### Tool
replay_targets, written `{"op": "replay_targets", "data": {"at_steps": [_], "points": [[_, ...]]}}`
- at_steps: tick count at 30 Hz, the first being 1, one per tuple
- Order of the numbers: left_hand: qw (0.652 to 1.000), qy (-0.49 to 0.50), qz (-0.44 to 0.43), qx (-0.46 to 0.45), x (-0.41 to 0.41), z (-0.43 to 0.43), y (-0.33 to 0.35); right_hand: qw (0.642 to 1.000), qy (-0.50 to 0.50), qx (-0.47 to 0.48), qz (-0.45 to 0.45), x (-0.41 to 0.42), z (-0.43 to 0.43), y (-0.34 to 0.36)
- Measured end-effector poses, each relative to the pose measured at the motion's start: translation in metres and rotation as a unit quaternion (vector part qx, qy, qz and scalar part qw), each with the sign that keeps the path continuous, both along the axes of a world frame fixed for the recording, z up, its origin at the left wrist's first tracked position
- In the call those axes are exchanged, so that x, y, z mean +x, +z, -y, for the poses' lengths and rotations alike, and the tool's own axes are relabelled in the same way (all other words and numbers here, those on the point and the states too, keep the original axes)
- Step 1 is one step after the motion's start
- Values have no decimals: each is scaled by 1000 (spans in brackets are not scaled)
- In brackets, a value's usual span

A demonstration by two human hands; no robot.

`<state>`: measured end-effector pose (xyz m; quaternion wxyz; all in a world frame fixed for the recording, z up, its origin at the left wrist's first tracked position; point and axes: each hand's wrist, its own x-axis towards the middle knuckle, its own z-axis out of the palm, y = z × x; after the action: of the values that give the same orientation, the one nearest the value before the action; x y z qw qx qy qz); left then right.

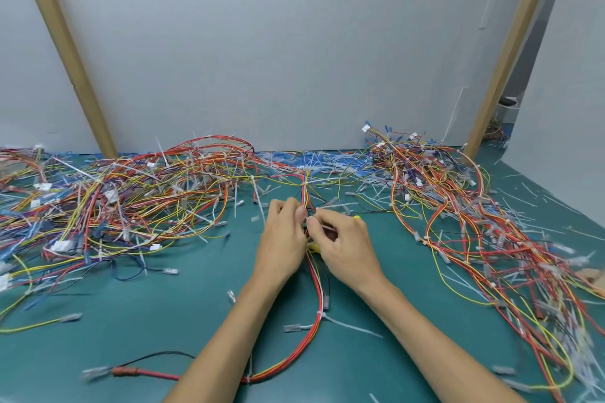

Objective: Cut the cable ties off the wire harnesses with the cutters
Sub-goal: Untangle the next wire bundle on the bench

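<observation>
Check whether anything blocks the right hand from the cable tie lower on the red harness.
Nothing visible does. The cable tie sits exposed on the harness over the green mat, with no other wires across it. The right hand, holding yellow-handled cutters, is farther up the same harness.

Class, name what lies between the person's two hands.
In the head view, the wire harness runs between the left hand and right hand, with the yellow cutters showing beside it.

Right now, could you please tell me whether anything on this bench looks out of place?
Yes: cut cable tie scraps litter the green mat, thickest along the back wall and beside the right harness pile. Nothing looks damaged. The left hand holds a harness, the right hand the yellow cutters.
</observation>
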<state>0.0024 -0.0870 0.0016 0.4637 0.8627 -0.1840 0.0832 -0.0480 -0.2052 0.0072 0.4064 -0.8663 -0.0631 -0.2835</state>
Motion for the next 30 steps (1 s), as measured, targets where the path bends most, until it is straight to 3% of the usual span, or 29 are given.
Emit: {"op": "replay_targets", "data": {"at_steps": [5, 11, 15, 18, 23, 27, 30], "points": [[995, -42, -14, -88, 2, -9, 7, 988, -25, 147, -49, 3, 14, 1], [981, 67, 175, -48, -8, -11, 21, 959, -19, 269, -83, 3, 21, 1], [996, 35, 82, 13, -15, -2, 17, 948, -8, 306, -83, 3, 23, 3], [1000, -13, 14, 18, -13, 0, 11, 955, -2, 288, -74, 3, 23, 3], [992, -61, -82, -74, -3, -3, 4, 973, 1, 226, -49, 4, 23, 2], [985, -58, -112, -116, 2, -5, -3, 996, -56, 67, -5, 4, 21, 0], [987, -52, -105, -107, 6, -9, -7, 987, -109, -105, -49, 1, 20, -4]]}}
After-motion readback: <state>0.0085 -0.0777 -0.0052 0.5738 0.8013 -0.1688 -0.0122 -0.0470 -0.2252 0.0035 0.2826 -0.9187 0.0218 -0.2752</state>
